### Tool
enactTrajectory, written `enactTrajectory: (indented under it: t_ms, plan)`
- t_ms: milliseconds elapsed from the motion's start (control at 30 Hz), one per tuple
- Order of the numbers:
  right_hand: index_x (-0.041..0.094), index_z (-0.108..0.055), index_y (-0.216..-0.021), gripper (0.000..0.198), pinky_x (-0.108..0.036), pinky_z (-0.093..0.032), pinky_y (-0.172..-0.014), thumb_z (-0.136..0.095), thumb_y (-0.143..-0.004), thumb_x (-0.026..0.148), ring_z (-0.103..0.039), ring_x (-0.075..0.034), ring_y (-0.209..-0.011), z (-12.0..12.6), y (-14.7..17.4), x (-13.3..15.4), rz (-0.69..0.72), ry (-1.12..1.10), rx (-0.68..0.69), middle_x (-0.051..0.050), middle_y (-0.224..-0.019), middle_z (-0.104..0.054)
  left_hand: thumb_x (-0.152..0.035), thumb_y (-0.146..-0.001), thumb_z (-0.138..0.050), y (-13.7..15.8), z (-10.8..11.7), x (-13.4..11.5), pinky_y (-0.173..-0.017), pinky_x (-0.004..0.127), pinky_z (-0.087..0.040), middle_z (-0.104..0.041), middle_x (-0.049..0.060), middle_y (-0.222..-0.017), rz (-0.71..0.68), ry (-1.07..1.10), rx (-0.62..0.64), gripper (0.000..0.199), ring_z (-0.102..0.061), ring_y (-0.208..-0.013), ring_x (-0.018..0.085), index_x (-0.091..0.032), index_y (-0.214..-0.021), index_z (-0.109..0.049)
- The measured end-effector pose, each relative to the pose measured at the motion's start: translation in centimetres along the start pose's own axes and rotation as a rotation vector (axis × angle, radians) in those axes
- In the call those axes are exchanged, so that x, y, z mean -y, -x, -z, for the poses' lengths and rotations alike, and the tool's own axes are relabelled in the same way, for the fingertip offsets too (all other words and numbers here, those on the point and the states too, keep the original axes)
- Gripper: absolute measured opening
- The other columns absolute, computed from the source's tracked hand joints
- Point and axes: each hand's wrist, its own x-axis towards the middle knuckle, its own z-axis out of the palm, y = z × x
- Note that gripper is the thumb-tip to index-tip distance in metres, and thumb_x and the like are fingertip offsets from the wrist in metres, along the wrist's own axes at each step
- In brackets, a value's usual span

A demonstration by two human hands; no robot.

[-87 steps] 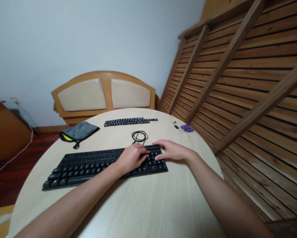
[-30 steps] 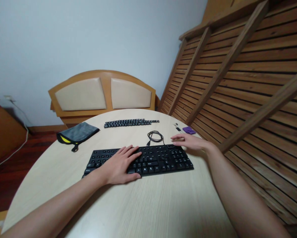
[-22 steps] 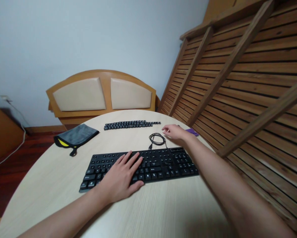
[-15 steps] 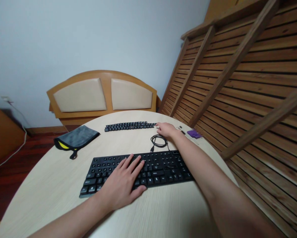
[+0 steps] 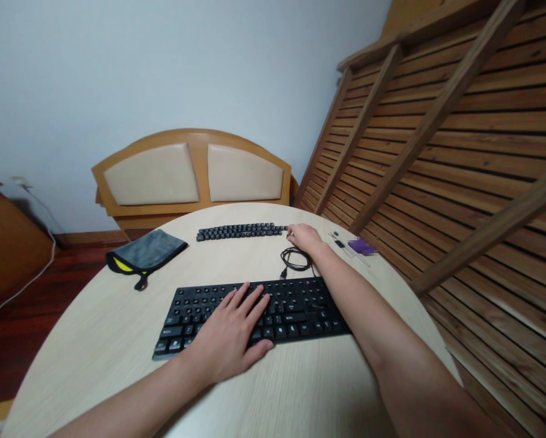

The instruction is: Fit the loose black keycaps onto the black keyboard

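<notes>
My left hand point(image 5: 234, 331) lies with spread fingers on the black keyboard point(image 5: 291, 333), across its left and middle part. Some sockets of the keyboard are bare, while other keys still bear caps. Stretched out to the far side, my right hand point(image 5: 304, 236) has its fingertips pinched together on a small black keycap point(image 5: 289, 235), partly hidden by the fingers. It is at the right end of the rows of loose keycaps point(image 5: 240, 231). Between this hand and the keyboard lies the coiled black cable point(image 5: 295, 266) with its USB plug point(image 5: 283, 274).
A folded grey cloth point(image 5: 149, 250) with yellow lining lies at the left of the round table point(image 5: 94, 328). Small tools point(image 5: 346, 246) and a purple thing point(image 5: 362, 246) are at the right edge. Behind stand a headboard point(image 5: 203, 173) and a leaning slatted wooden frame point(image 5: 437, 140).
The view has shifted slightly, moving the scene a little to the right. My right fingertips have drawn closer together at the end of the keycap rows; my left hand stays on the keyboard.
</notes>
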Motion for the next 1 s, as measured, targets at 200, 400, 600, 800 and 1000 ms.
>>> enactTrajectory:
  t_ms: [200, 400, 600, 800, 1000]
  plan:
    - [0.020, -0.074, -0.100, 0.020, -0.034, -0.047, -0.089, -0.063, -0.086, 0.028, -0.067, -0.028, -0.102, 1.4, 3.8, -2.2, 0.016, -0.126, -0.043, -0.012, -0.105, -0.075, -0.067, -0.096, -0.035, 0.0, 0.0, 0.0, -0.119, 0.052, -0.028, -0.028, 0.010, -0.161, 0.001, -0.001, -0.013, 0.077, -0.023, -0.149, 0.035, -0.018, -0.155, -0.033]
    - [0.017, -0.074, -0.099, 0.026, -0.030, -0.051, -0.078, -0.064, -0.086, 0.037, -0.070, -0.023, -0.087, 2.0, 9.3, -4.9, 0.047, -0.392, -0.064, -0.008, -0.095, -0.076, -0.067, -0.096, -0.036, 0.0, 0.0, 0.0, -0.119, 0.053, -0.027, -0.030, 0.009, -0.161, -0.004, 0.008, -0.029, 0.076, -0.023, -0.149, 0.035, -0.019, -0.155, -0.034]
    - [0.016, -0.073, -0.096, 0.034, -0.038, -0.048, -0.093, -0.068, -0.083, 0.047, -0.067, -0.023, -0.098, 2.5, 14.2, -6.1, 0.238, -0.857, 0.082, -0.009, -0.104, -0.074, -0.067, -0.096, -0.036, 0.0, 0.3, 0.0, -0.118, 0.053, -0.027, -0.030, 0.009, -0.161, -0.002, -0.007, -0.006, 0.076, -0.023, -0.149, 0.036, -0.017, -0.154, -0.034]
    - [0.017, -0.072, -0.083, 0.034, -0.043, -0.036, -0.108, -0.069, -0.081, 0.052, -0.062, -0.025, -0.113, 3.1, 15.9, -6.4, 0.342, -0.904, 0.234, -0.011, -0.119, -0.068, -0.066, -0.097, -0.037, 0.0, 0.3, 0.1, -0.118, 0.053, -0.028, -0.029, 0.009, -0.161, -0.006, -0.024, 0.000, 0.076, -0.024, -0.149, 0.036, -0.017, -0.155, -0.033]
    - [0.019, -0.072, -0.084, 0.029, -0.040, -0.035, -0.109, -0.069, -0.082, 0.048, -0.060, -0.023, -0.116, 2.9, 16.0, -6.0, 0.378, -0.825, 0.282, -0.009, -0.122, -0.066, -0.067, -0.097, -0.035, 0.0, 0.0, 0.2, -0.118, 0.053, -0.028, -0.029, 0.009, -0.161, -0.019, -0.018, -0.022, 0.076, -0.023, -0.149, 0.035, -0.019, -0.156, -0.031]
